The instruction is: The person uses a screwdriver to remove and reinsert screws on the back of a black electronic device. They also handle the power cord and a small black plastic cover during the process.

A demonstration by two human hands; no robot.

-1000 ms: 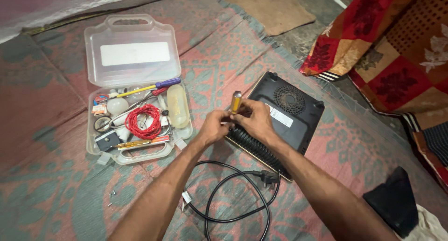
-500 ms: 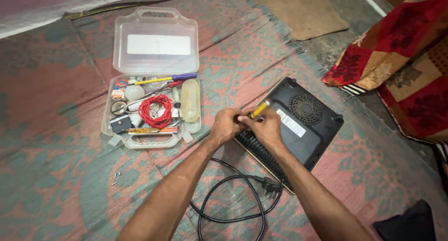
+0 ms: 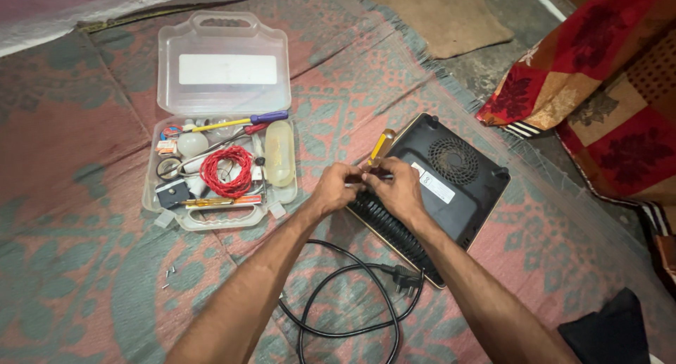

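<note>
Patterned red-and-grey floor mat under an upturned black flat cooker (image 3: 436, 195); left hand (image 3: 336, 189) and right hand (image 3: 396, 191) gripping yellow-handled screwdriver (image 3: 380, 147) at its near edge. Base unopened, work seemingly early.

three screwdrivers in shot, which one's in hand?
The yellow-handled screwdriver, gripped between both hands over the black appliance. The purple-handled one and the orange one lie in the open case.

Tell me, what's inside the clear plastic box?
The open box holds a coil of red wire, a screwdriver with a purple and yellow handle, a pale oblong case, a roll of tape and small bits. Whatever lies under the coil is covered.
</note>
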